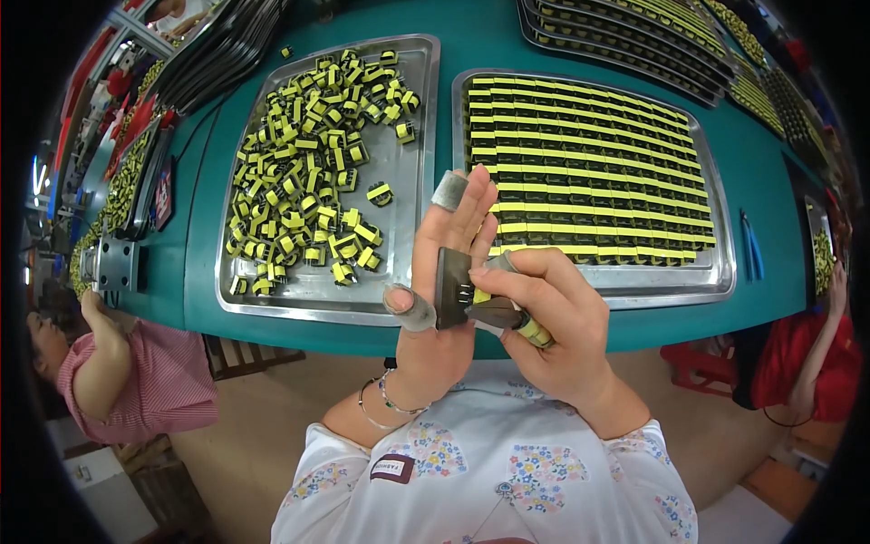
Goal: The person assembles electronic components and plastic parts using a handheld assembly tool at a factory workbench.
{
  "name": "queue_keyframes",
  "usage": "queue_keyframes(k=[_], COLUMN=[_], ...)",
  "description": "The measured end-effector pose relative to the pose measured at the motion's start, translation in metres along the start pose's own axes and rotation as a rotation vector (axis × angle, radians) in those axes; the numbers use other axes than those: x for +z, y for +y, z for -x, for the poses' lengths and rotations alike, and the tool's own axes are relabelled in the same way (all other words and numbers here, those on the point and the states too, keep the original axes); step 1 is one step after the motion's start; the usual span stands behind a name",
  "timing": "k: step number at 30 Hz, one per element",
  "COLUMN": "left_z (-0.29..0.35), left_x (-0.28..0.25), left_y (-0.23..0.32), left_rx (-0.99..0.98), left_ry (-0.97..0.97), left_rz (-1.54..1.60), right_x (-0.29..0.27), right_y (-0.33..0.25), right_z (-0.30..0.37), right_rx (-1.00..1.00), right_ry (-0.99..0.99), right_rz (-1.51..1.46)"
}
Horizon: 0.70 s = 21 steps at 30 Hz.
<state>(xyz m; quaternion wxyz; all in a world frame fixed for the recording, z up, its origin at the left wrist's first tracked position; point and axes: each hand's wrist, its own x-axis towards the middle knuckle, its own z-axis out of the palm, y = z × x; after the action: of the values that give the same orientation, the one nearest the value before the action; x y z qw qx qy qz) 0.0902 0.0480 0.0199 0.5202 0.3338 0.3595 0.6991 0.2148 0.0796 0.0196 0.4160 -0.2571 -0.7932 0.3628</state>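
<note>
Upright in my left hand (424,263) is a dark rectangular block (449,288), held against the thumb and palm while the fingers stretch upward. Thin metal pins show at the block's right side. My right hand (573,317) grips a small black-and-yellow transformer (490,314) and brings it close to the block; I cannot tell whether they touch. Another yellow-wrapped transformer (536,334) sits in the curled fingers of the same hand. Pale finger cots cover several of my fingertips. Both hands are in front of the trays, near the table's front edge.
A metal tray (419,68) on the left holds a loose heap of transformers. The right tray (720,218) has them in neat rows. Blue-handled pliers (751,245) lie to its right. Stacked trays (625,41) stand behind. People sit at both sides.
</note>
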Motion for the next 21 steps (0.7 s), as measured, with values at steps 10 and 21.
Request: queue_keyframes(k=[10,21], left_z=[0.003,0.006], left_x=[-0.003,-0.005], left_y=[-0.004,-0.008], left_rx=[-0.019,-0.167], left_ry=[-0.108,-0.165], left_rz=[-0.16,0.17], right_x=[-0.001,-0.013], right_y=[0.01,0.014], right_z=[-0.003,-0.002], right_rx=[0.009,-0.208], right_ry=[0.038,-0.001], right_rz=[-0.109,0.107])
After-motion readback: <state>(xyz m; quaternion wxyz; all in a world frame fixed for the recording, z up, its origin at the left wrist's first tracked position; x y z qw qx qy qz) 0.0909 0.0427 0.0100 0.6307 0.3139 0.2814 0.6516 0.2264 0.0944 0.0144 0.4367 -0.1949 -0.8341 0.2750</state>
